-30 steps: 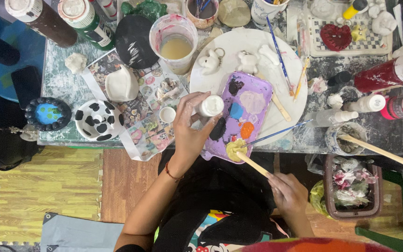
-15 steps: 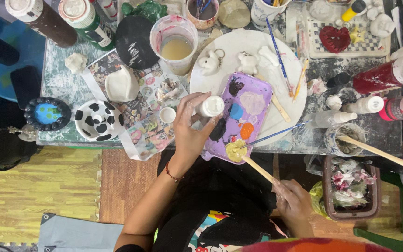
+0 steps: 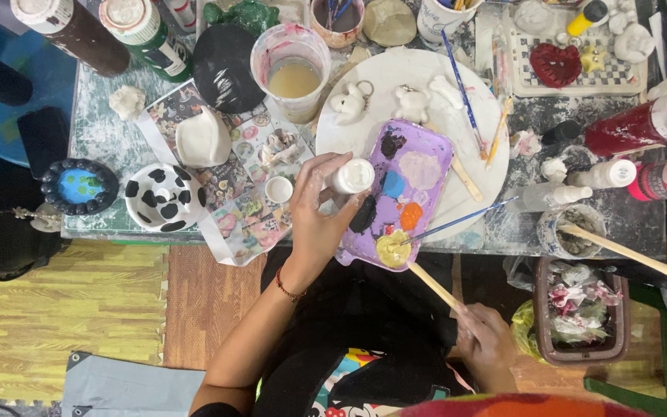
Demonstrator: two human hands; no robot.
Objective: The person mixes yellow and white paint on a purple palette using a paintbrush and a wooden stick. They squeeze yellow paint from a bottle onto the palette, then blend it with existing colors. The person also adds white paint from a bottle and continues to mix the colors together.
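While the left hand (image 3: 319, 212) wraps its fingers (image 3: 314, 171) around a small white paint bottle (image 3: 351, 176), held tipped over the left edge of the purple tray (image 3: 401, 193), the right hand (image 3: 489, 340) pinches the near end of a wooden stick (image 3: 434, 287) whose far tip sits in a yellow blob (image 3: 392, 250) at the tray's near corner. We judge the work to be partway along: several colours already lie on the tray, a dark patch at the far left, a pale pink one further right, then blue, orange and black towards the near side, and the yellow looks thick and heaped, as if being stirred. The bottle's small white cap (image 3: 279, 189) lies off, just left of the left hand, so the bottle is open; we cannot tell whether any white is coming out of it. The little white figures (image 3: 397, 102) on the round white plate (image 3: 476, 166), just beyond the tray, appear bare and unpainted, so we take the painting itself to be mostly left to do. A thin blue brush (image 3: 457, 222) lies across the tray's right edge, not in use. The bottle is a short, stubby white cylinder, smeared with a little paint. The tray itself rests partly on the plate and partly over the near edge of the cluttered surface (image 3: 102, 135), where a cup of cloudy water (image 3: 293, 73) stands to the far left
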